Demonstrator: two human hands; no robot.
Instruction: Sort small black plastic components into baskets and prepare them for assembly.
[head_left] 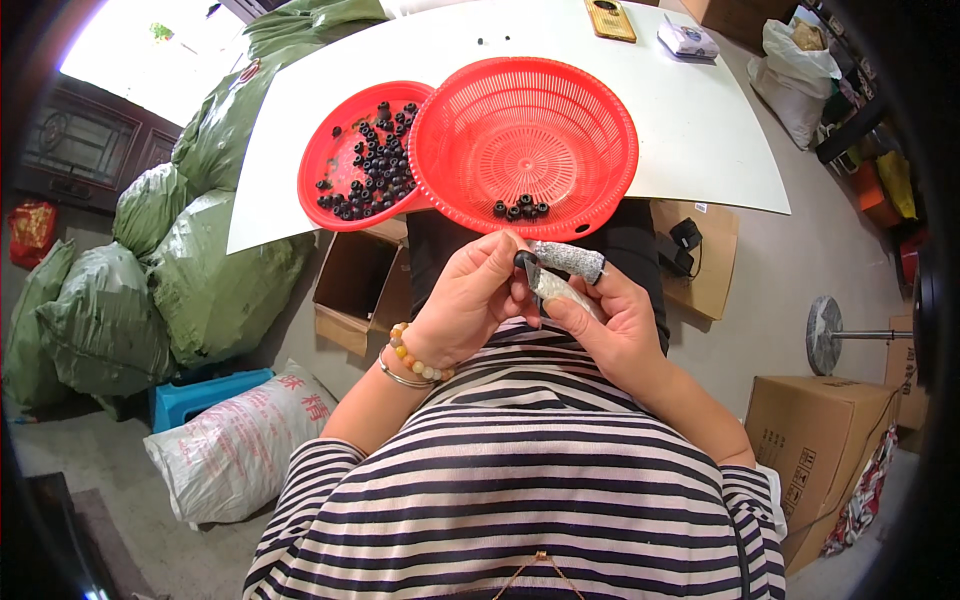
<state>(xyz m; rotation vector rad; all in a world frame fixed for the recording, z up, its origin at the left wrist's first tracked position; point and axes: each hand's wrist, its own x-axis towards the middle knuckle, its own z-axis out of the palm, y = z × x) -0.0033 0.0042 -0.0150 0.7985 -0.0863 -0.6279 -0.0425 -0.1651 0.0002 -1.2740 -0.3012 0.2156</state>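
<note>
Just past my lap, my left hand is closed, pinching a small black ring-shaped part between its fingertips. My right hand grips a small blade whose handle is wrapped in white material, and the blade meets the black part. A grey knitted sleeve covers the right index finger. Directly beyond my hands stands a red plastic colander, with several black parts gathered at its near side. To its left, a shallow red basin holds many loose black parts.
Both red containers rest by the near edge of a white table. A yellow phone-like item and a white packet lie at its far right. Green sacks crowd the left, cardboard boxes the right. An open carton sits beneath the table.
</note>
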